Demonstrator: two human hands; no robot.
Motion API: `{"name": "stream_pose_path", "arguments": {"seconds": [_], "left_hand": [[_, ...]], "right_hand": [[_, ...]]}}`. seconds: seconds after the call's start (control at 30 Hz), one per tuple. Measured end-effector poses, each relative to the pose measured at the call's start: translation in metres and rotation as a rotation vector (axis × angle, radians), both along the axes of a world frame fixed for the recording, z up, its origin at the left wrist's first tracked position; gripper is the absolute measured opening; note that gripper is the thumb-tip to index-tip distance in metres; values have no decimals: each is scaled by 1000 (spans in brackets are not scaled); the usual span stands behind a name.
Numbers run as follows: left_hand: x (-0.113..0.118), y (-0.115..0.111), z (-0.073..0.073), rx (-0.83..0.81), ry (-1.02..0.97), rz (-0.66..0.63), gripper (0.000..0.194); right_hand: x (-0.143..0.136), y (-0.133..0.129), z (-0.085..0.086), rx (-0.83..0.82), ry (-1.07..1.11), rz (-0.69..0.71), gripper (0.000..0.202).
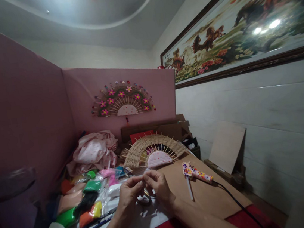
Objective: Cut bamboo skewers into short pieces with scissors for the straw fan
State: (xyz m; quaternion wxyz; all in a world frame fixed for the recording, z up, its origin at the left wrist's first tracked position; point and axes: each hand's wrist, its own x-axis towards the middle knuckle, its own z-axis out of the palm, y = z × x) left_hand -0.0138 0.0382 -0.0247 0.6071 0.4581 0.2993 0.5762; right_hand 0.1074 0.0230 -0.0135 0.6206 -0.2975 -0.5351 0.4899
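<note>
My left hand (pixel 130 193) and my right hand (pixel 158 184) meet above the table in the middle of the view. Fingertips of both are pinched together, and whatever they hold is too small to make out. Just below them lies a round, tape-like ring (pixel 144 201) on white paper (pixel 136 222), partly hidden by the fingers. Behind the hands a woven straw fan (pixel 137 152) with a pale half-round base (pixel 159 158) stands propped up. To the right, a flower-patterned glue gun (pixel 197 173) rests on brown cardboard (pixel 209 200), a white glue stick beneath it.
Bags of coloured clay (pixel 92 186) and a blue-handled tool (pixel 96 226) lie at the left, near crumpled pink cloth (pixel 96 150). A black cord (pixel 234 197) runs down the right. A decorated fan (pixel 123 99) hangs on the pink panel (pixel 80 86).
</note>
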Motion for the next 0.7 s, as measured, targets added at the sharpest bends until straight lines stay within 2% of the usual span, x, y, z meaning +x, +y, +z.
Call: {"name": "stream_pose_path", "arguments": {"seconds": [0.4, 0.7], "left_hand": [[3, -6, 7, 3, 21, -13, 30], [1, -2, 1, 25, 24, 8, 29]], "right_hand": [[1, -2, 1, -22, 6, -1, 29], [1, 2, -2, -29, 9, -5, 24]]}}
